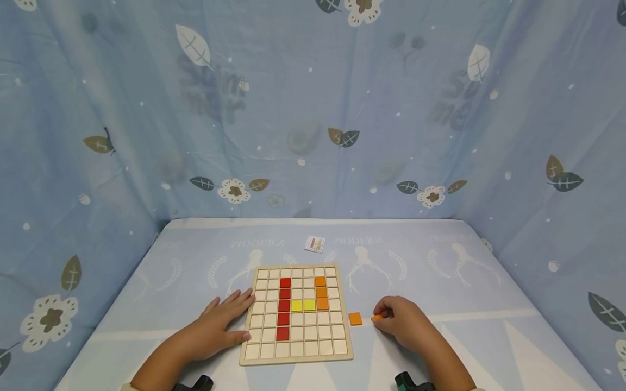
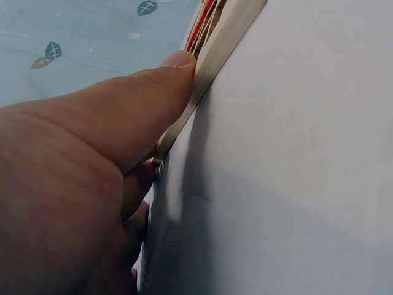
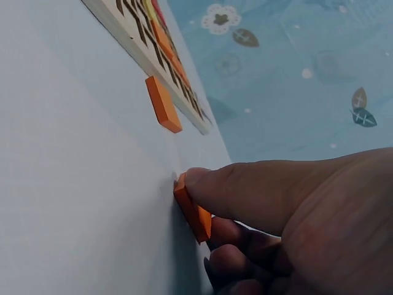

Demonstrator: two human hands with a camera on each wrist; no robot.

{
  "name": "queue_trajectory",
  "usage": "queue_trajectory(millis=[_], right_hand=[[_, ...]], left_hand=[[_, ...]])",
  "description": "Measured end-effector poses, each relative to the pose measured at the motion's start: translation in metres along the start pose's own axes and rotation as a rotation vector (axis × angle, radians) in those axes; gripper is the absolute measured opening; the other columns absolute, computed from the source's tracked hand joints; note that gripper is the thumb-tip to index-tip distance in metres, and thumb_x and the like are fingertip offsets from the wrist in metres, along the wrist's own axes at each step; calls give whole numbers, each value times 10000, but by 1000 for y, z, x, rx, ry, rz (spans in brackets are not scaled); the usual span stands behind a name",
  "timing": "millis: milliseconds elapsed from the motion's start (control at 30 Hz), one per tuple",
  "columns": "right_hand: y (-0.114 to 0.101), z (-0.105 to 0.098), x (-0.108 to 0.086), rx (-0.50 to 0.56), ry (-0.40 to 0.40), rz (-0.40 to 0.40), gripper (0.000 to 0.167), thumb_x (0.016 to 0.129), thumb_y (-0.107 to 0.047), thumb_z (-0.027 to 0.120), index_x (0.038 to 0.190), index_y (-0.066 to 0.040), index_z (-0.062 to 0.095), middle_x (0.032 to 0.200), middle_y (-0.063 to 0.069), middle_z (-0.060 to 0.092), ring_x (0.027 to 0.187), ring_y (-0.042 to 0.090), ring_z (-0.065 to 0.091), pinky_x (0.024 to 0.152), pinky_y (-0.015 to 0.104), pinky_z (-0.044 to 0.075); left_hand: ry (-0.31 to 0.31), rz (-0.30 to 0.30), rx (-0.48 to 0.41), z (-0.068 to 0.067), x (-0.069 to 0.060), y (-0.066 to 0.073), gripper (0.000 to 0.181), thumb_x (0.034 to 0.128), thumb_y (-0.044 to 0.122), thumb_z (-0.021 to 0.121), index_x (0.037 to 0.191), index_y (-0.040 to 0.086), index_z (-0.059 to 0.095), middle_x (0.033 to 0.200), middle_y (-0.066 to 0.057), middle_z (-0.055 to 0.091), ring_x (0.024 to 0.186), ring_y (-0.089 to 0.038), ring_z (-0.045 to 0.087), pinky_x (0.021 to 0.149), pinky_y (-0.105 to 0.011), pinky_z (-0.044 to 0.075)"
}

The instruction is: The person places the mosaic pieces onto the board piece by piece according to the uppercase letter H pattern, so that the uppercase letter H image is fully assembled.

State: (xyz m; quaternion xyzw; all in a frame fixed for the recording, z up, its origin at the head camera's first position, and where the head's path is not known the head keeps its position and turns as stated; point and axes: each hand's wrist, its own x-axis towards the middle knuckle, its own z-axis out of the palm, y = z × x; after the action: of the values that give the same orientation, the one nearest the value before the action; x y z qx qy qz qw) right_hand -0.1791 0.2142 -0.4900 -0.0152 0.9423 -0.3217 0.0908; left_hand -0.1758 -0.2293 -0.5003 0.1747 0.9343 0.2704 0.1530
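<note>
A wooden grid board (image 1: 295,360) lies on the table with a column of several red tiles (image 1: 284,306), two yellow tiles (image 1: 303,305) and three orange tiles (image 1: 320,292) in its cells. My left hand (image 1: 215,328) is at the board's left side, fingers stretched out, the fingertips and thumb touching its edge. To the right of the board, my right hand (image 1: 403,321) pinches an orange tile (image 3: 191,212) between thumb and fingers, at the tabletop. Between that hand and the board lies a loose orange tile (image 1: 355,319).
Beyond the board lies a small card (image 1: 315,244) printed with a coloured grid pattern. A patterned blue curtain (image 1: 303,108) encloses the back and sides of the table (image 1: 440,260). Dark wrist devices (image 1: 413,383) show at the lower edge near both forearms.
</note>
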Motion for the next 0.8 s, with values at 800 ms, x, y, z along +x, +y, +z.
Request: queue_trajectory(millis=[800], right_hand=[[4, -1, -2, 1, 62, 9, 152, 896, -245, 841, 865, -211, 696, 804, -77, 628, 775, 125, 548, 703, 319, 458]], left_hand=[[13, 17, -1, 0, 0, -1, 910, 917, 583, 724, 1652, 196, 353, 1740, 18, 253, 1626, -371, 134, 1259, -672, -15]])
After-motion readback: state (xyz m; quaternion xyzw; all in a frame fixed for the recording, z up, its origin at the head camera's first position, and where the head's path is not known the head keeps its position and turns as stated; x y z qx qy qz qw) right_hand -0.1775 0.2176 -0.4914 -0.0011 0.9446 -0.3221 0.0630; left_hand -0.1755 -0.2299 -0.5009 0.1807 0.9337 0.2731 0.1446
